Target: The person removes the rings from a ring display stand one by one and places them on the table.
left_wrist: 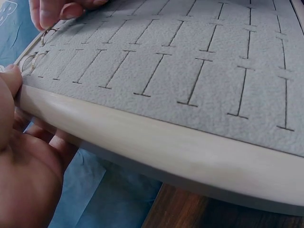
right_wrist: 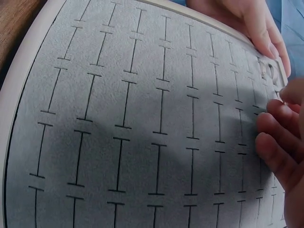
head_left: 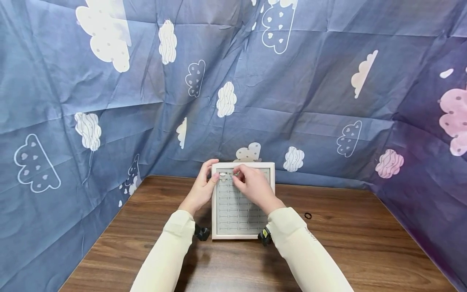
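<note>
A ring display tray point(head_left: 243, 237) with a pale frame and a grey slotted pad point(right_wrist: 142, 109) stands tilted up on the table. My left hand point(head_left: 202, 186) grips its upper left edge, thumb at the front and fingers behind. Two rings, a wide silvery ring point(head_left: 223, 174) and another ring point(head_left: 223, 180) below it, sit in the left column near that thumb. My right hand point(head_left: 255, 187) pinches a thin ring point(left_wrist: 46, 36) at the second slot of the top row. Its fingertips partly hide that ring.
A small black loop point(head_left: 308, 215) lies on the brown wooden table point(head_left: 346, 235) right of the tray. Behind the table hangs a blue cloth point(head_left: 310, 101) with cloud prints. Black wrist cameras point(head_left: 202, 232) sit at both cuffs, close to the tray's sides.
</note>
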The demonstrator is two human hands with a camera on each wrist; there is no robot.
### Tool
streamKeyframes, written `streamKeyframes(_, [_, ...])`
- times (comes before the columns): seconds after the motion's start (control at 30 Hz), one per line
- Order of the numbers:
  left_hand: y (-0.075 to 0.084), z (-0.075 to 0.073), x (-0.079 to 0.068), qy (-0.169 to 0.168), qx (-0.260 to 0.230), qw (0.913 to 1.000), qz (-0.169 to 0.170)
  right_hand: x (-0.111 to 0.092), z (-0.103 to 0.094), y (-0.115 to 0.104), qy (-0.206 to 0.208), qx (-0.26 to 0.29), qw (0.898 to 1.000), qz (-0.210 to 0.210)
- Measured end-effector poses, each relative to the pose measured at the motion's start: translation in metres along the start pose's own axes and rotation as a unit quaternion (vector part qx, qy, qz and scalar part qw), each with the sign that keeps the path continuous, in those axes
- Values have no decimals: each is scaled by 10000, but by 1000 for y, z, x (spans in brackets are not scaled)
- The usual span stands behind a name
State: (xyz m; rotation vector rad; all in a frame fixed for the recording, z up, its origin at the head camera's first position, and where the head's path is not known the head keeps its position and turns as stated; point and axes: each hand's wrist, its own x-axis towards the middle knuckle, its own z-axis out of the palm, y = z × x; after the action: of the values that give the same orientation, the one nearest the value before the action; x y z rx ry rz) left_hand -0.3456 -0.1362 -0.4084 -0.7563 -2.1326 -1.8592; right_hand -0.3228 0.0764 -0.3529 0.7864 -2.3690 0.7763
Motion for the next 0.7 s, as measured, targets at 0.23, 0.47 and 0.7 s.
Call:
streamKeyframes(0.23, [-2,-1,0,-44,-73,10000,-9,5,3,-3,-143,-225,9995,195])
streamKeyframes(0.47, [-2,-1,1,15,21,10000,-7,8,5,-5,-216,-583,9980,138])
streamKeyframes(0.7, [-1,0,1,74,19,10000,16,9,4,-5,-231,-743,9969,-113])
